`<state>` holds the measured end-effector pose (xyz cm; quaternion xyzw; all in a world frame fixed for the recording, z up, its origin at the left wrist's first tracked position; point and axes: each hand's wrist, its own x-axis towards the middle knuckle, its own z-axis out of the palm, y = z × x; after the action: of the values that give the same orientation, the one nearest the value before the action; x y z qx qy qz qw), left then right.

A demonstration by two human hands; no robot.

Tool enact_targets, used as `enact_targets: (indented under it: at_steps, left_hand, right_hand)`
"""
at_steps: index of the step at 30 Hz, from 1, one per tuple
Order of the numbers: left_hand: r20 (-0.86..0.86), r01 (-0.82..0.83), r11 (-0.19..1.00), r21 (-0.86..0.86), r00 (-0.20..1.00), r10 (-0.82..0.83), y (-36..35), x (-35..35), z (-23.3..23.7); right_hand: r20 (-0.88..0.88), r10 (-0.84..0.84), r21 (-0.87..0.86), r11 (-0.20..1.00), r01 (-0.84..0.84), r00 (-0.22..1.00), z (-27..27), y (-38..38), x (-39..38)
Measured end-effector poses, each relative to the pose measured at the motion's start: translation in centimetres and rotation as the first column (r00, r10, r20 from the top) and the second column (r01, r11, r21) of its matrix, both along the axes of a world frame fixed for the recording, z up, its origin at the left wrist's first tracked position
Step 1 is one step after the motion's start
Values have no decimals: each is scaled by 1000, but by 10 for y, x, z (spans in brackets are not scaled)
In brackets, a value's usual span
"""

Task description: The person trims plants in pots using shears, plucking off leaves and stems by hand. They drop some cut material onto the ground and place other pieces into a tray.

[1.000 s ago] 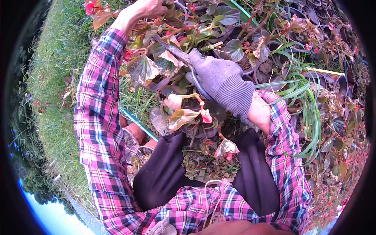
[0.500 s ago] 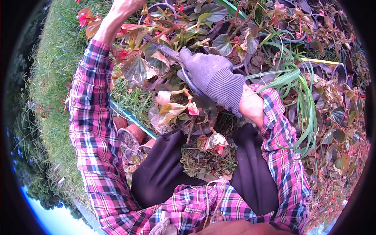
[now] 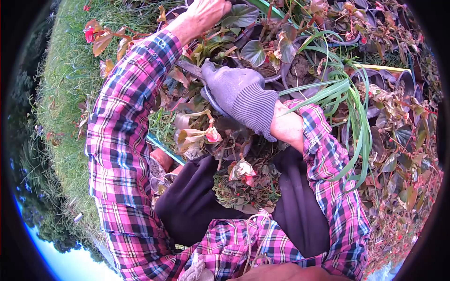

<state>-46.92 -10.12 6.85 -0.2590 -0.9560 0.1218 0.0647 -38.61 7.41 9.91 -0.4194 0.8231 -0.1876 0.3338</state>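
My bare left hand (image 3: 206, 16) is at the top edge, its fingers curled together over the begonia leaves; whatever they hold is hidden. The right hand (image 3: 234, 89) wears a grey knitted glove and is closed round a metal cutting tool (image 3: 190, 69), whose blade points up and left toward the left forearm. Green begonia leaves (image 3: 253, 52) grow from a dark pot just above the glove. Below the glove droops a stem with a pink flower (image 3: 213, 135).
Long grass blades (image 3: 358, 126) hang beside my right forearm. Wilted begonias in pots (image 3: 403, 136) crowd the right side. A green strip (image 3: 164, 149) runs past terracotta pots (image 3: 161, 159) near my knee. Grass (image 3: 70, 93) lies to the left, and a yellow stick (image 3: 384, 68) at upper right.
My left hand has moved right and slightly down over the plants, its forearm now slanting across the leaves. The gloved hand with the tool appears slightly further left.
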Motion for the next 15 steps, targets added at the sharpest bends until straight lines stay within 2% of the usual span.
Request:
enact_targets:
  at_steps: [3, 4, 6, 8, 11, 12, 13, 14, 15]
  left_hand:
    - [308, -232, 969, 80, 931, 197, 8, -9, 8]
    - [344, -295, 953, 67, 904, 255, 8, -10, 5]
    - [222, -135, 989, -64, 964, 146, -7, -8, -18]
    - [79, -8, 970, -244, 996, 29, -8, -2, -17]
    - [205, -345, 934, -95, 911, 357, -13, -13, -18]
    - [245, -426, 877, 221, 895, 373, -22, -13, -14]
    - [290, -473, 719, 509, 881, 375, -27, -17, -6]
    - [509, -628, 445, 638, 778, 369, -18, -18, 16]
    - [699, -747, 123, 653, 657, 282, -9, -18, 38]
  right_hand:
    - [12, -13, -5, 1000, 13, 1000, 1, 1, 1]
    - [18, 0, -3, 1000, 0, 1000, 2, 1, 0]
    - [1, -5, -13, 1000, 5, 1000, 2, 2, 1]
    - [-21, -10, -35, 999, 10, 1000, 6, 4, 3]
    - [-37, -16, -58, 998, 14, 999, 12, 8, 4]
    - [-25, -13, -52, 999, 12, 1000, 10, 7, 4]
    - [-11, -10, -46, 999, 10, 1000, 9, 7, 4]
    - [-12, -12, -37, 999, 11, 1000, 9, 8, 4]
    - [-14, -9, -28, 1000, 8, 1000, 10, 9, 4]
